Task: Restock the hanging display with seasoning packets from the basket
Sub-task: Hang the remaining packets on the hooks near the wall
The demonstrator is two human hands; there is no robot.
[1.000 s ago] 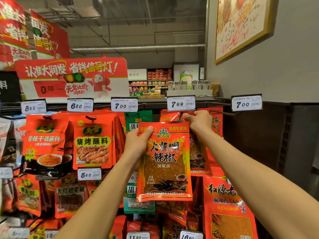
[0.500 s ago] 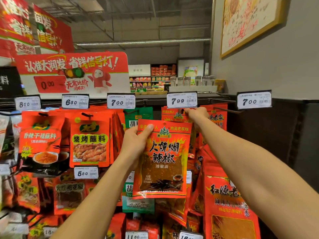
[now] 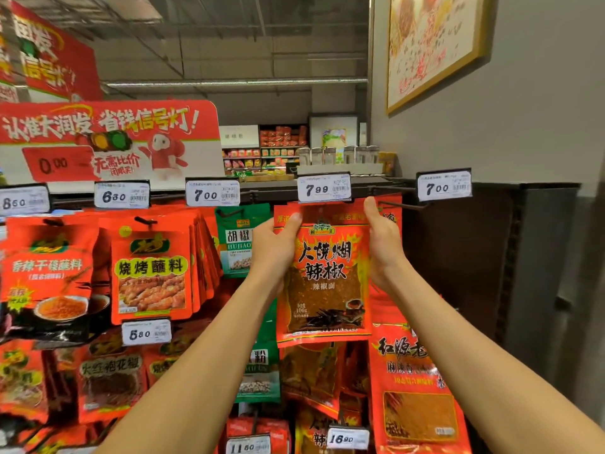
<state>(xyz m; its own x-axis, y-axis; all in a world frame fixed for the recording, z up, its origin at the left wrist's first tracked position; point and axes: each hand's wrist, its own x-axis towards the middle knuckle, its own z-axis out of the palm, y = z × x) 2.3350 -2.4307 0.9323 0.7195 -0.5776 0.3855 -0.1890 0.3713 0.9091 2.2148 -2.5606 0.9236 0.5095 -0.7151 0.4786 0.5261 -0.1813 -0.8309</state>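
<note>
Grey wall runs up the right side of this shop aisle, carrying a gold-framed picture, and bare ceiling pipes cross overhead. Beneath them a hanging display of metal pegs stretches across, each peg fronted by a white price tag; the one reading 7.99 sits directly above the person's hands. On the left a big red and white promotional sign stands over rows of glossy red seasoning packets, with a green pepper packet hung between them and the middle column. Far behind, shelves of packaged goods and a row of glass jars are visible.

Both hands clamp one red chilli-powder packet with black lettering, holding it upright against the display just under the 7.99 tag. The left hand grips its left edge, thumb across the front; the right hand grips its right edge, fingers hidden behind. Whether its top hole is on the peg cannot be told.
</note>
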